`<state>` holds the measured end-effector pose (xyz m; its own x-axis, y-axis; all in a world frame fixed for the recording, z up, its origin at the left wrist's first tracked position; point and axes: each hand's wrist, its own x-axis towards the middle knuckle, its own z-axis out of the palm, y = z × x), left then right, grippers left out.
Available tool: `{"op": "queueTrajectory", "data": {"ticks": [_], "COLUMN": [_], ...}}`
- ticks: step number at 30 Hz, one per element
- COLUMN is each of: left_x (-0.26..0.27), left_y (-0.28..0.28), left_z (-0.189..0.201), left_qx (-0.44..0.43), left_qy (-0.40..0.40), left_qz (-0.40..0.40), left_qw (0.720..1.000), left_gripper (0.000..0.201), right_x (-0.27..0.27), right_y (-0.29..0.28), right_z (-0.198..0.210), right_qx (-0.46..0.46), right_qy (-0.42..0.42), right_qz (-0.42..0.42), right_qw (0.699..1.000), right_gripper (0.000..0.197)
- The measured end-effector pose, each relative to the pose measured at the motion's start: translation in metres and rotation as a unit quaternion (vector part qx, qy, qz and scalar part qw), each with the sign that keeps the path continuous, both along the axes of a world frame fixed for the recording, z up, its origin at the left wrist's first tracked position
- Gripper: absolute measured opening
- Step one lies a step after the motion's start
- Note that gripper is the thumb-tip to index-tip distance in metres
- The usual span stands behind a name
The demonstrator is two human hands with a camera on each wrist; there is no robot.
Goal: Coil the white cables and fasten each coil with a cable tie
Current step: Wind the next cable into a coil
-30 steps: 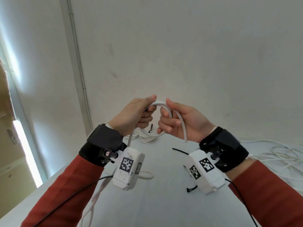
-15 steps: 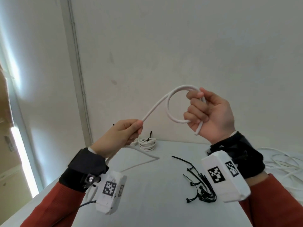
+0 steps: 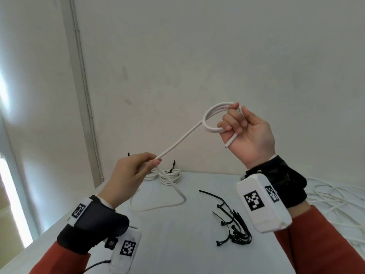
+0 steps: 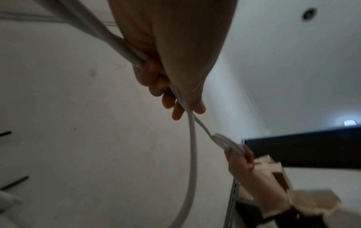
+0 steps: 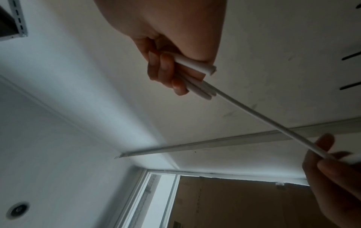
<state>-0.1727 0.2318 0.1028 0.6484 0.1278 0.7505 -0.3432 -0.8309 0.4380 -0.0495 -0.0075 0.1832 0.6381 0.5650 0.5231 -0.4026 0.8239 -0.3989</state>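
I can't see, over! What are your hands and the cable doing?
Right hand grips coil. Left hand pinches white cable below it. Cable ties loose on table.

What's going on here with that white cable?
A person is coiling a white cable. The right hand grips a small coil of about two loops up in the air, its cut end poking out below. The left hand pinches the straight run lower down, and the rest trails onto the table. Black cable ties lie on the table, and two tied coils sit by the wall.
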Motion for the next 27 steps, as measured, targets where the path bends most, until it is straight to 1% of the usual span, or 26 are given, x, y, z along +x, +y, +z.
{"op": "queueTrajectory", "data": {"ticks": [2,6,8,9,11,12,14,17,19,23,25,27], "left_x": [-0.004,-0.009,-0.008,-0.008,-0.011,-0.013,-0.016,-0.017,-0.018,-0.024,-0.029,-0.036], "left_y": [0.003,0.003,0.006,0.011,0.021,0.026,0.035,0.045,0.052,0.067,0.079,0.096], "left_z": [0.003,0.002,0.002,0.003,0.007,0.008,0.008,0.002,0.001,0.003,0.007,0.01], "left_qx": [-0.043,-0.078,-0.141,-0.192,-0.3,-0.338,-0.389,-0.44,-0.462,-0.498,-0.522,-0.55], "left_qy": [-0.025,-0.036,-0.07,-0.091,-0.122,-0.129,-0.131,-0.14,-0.155,-0.198,-0.215,-0.232], "left_qz": [-0.014,-0.029,-0.011,-0.009,-0.031,-0.037,-0.035,-0.025,-0.008,0.009,0.018,0.027], "left_qw": [0.999,0.996,0.988,0.977,0.946,0.931,0.911,0.887,0.873,0.844,0.825,0.802], "left_gripper": [0.014,0.01,0.007,0.008,0.01,0.011,0.013,0.016,0.017,0.017,0.017,0.017], "right_x": [0.005,0.015,0.021,0.025,0.035,0.04,0.046,0.05,0.052,0.054,0.054,0.058], "right_y": [-0.001,0.0,-0.001,-0.003,-0.009,-0.011,-0.015,-0.017,-0.018,-0.017,-0.018,-0.022], "right_z": [-0.002,-0.009,-0.014,-0.016,-0.024,-0.028,-0.037,-0.045,-0.049,-0.062,-0.065,-0.066], "right_qx": [0.005,0.006,-0.001,-0.002,-0.003,-0.008,-0.027,-0.048,-0.055,-0.054,-0.059,-0.065], "right_qy": [0.031,0.071,0.083,0.093,0.119,0.131,0.143,0.148,0.148,0.138,0.135,0.142], "right_qz": [-0.011,-0.016,-0.031,-0.041,-0.061,-0.068,-0.077,-0.082,-0.085,-0.063,-0.067,-0.088], "right_qw": [0.999,0.997,0.996,0.995,0.991,0.989,0.986,0.984,0.984,0.987,0.987,0.984], "right_gripper": [0.02,0.019,0.018,0.017,0.013,0.012,0.011,0.01,0.001,0.022,0.022,0.014]}}
